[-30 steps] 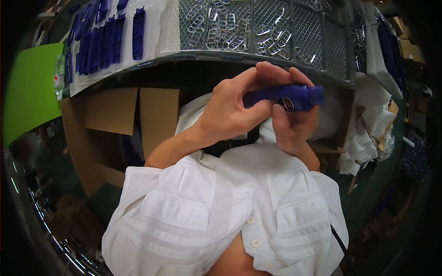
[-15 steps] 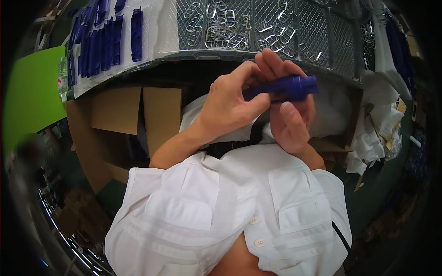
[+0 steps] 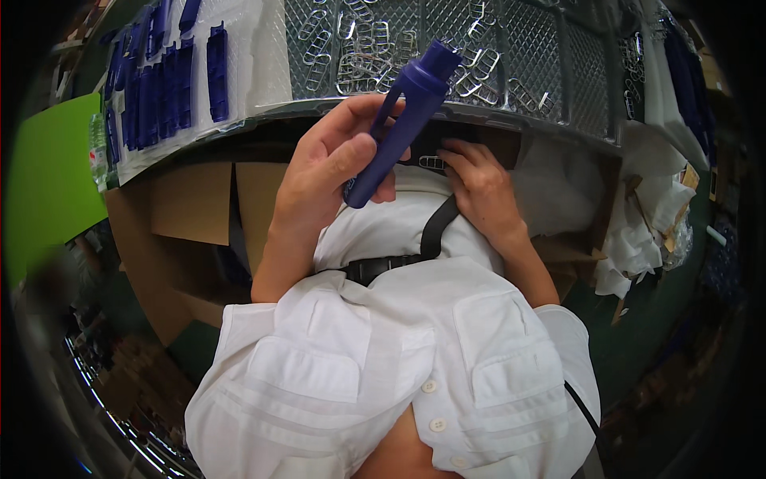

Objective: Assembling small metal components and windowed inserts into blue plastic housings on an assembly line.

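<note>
A dark blue plastic tube-shaped part (image 3: 408, 120) with a long slot and a narrower end is held in my left hand (image 3: 327, 164). It is tilted, its narrow end pointing up and right over the table edge. Lower down, at my lap, my right hand (image 3: 485, 188) has its fingers bent and drawn together, palm down. The fingertips are at the edge of a shiny metal wire clip (image 3: 432, 162). My right thumb is hidden beneath the hand.
Clear plastic trays (image 3: 542, 56) on the table hold many looped metal clips (image 3: 375, 48). Rows of blue plastic parts (image 3: 163, 92) lie on white sheeting at the left. An open cardboard box (image 3: 187, 203) stands below the left table edge, and crumpled white wrapping (image 3: 650, 211) hangs at the right.
My right hand has left the blue part and moved down to my lap, beside a metal clip. My left hand has turned the part upward and shifted left.
</note>
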Demonstrator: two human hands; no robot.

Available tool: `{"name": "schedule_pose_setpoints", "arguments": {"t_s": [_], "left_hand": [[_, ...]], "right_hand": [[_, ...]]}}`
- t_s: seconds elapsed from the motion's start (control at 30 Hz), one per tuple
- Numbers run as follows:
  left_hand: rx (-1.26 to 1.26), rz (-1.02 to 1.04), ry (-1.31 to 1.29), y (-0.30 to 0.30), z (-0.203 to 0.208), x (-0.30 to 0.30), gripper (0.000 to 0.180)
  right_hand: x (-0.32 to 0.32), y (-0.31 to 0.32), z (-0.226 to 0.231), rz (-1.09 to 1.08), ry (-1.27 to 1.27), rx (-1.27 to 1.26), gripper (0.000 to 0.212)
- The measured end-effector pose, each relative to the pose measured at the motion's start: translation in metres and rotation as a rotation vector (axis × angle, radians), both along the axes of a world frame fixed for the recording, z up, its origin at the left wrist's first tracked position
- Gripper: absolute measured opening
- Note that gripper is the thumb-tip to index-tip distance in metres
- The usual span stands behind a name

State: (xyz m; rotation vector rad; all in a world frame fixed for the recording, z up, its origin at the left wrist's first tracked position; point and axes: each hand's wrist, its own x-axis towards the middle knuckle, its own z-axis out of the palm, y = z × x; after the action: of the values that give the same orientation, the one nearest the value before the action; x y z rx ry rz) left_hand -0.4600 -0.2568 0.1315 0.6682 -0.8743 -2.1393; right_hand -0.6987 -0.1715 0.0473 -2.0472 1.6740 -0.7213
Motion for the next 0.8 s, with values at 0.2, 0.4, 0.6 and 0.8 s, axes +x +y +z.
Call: {"name": "schedule_pose_setpoints", "arguments": {"t_s": [0.2,0.4,0.6,0.8], "left_hand": [[-0.064,0.044,-0.070,0.002,-0.001,0.015,0.065],[-0.018,0.243,0.048,-0.002,0.000,0.035,0.068],[-0.027,0.371,-0.022,-0.002,-0.010,0.045,0.064],[0.078,0.330,0.093,-0.018,-0.011,0.044,0.057]], "right_hand": [[0.007,-0.002,-0.016,0.088,0.258,-0.060,0.016],[-0.002,-0.007,0.001,0.170,0.256,0.032,0.017],[-0.051,-0.025,0.101,-0.198,-0.119,-0.236,0.015],[-0.167,-0.099,0.109,-0.706,0.567,-0.184,0.021]]}}
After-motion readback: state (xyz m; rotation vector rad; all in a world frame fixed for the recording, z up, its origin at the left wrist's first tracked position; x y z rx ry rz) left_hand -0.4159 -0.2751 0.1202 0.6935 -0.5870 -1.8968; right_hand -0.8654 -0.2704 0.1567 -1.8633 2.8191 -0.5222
